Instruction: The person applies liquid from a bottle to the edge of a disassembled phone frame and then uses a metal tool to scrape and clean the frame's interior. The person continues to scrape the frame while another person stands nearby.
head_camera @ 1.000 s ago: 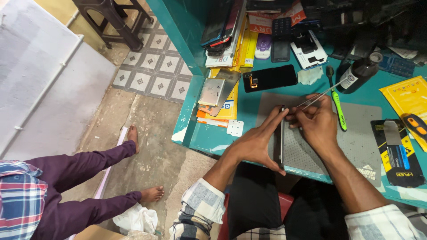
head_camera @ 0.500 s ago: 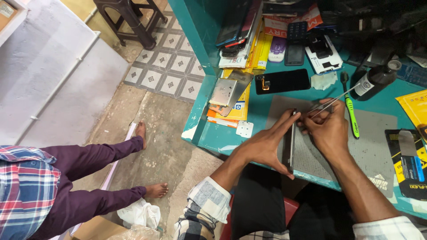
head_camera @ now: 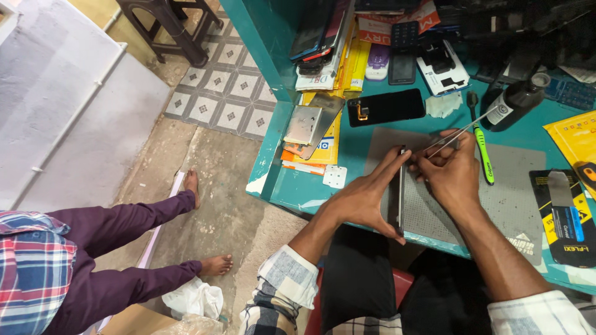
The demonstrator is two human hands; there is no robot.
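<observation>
Head view: holding a phone up on its thin edge with the left hand, fingers spread flat along its side and thumb hooked under the near end. Pinching thin tweezers in the right hand, fingers closed tight round them, tips pointing up and away past the top of the phone. Keeping almost the same hold as half a second ago; only tilting the head a little, so seeing more of the bench now. Staying busy at the phone's top edge, by the look of it, with nothing let go. Resting the phone on a grey mat on a teal bench, just beside a green toothbrush, near a dark bottle and a flat black screen. Sitting over a worn floor with patterned tiles further off, a stool beyond, and another person's purple trouser legs stretching out at the left, barefoot.
</observation>
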